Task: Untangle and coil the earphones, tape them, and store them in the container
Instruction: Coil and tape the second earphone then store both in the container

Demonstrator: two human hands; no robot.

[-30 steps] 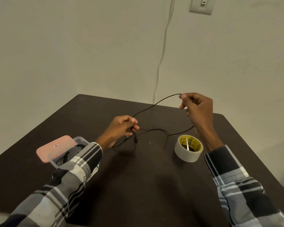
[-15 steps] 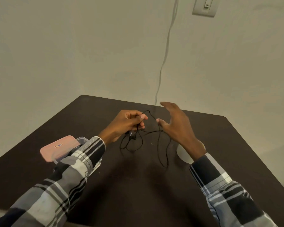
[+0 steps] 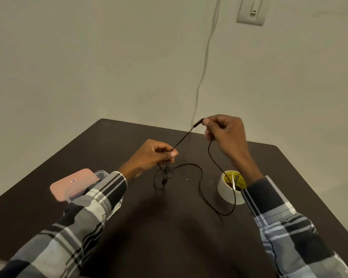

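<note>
Nearest to me I see two checked sleeves point(image 3: 84, 217) coming in over the dark worktop point(image 3: 169, 237). A loop of the black earphones point(image 3: 201, 177) cable lies on the worktop, below and between the fingers of both hands. The left hand point(image 3: 149, 157) has its fingers curled and pinches the cable at the fingertips; just under these fingers hangs a small tangle with the earbuds. From there one straight piece of cable rises to the right hand point(image 3: 225, 133), whose fingers are also curled and pinch the thicker end of the cable. Another strand drops from the right fingers down to the loop. A tape roll point(image 3: 225, 193) stands on the worktop below the right fingers, beside the wrist. The container point(image 3: 100, 174) with a pink lid point(image 3: 72, 183) partly on it sits behind the left sleeve, well left of the left fingers. Beyond is a wall point(image 3: 109, 57) with a white cord point(image 3: 205, 67) and a switch plate point(image 3: 252, 10).
</note>
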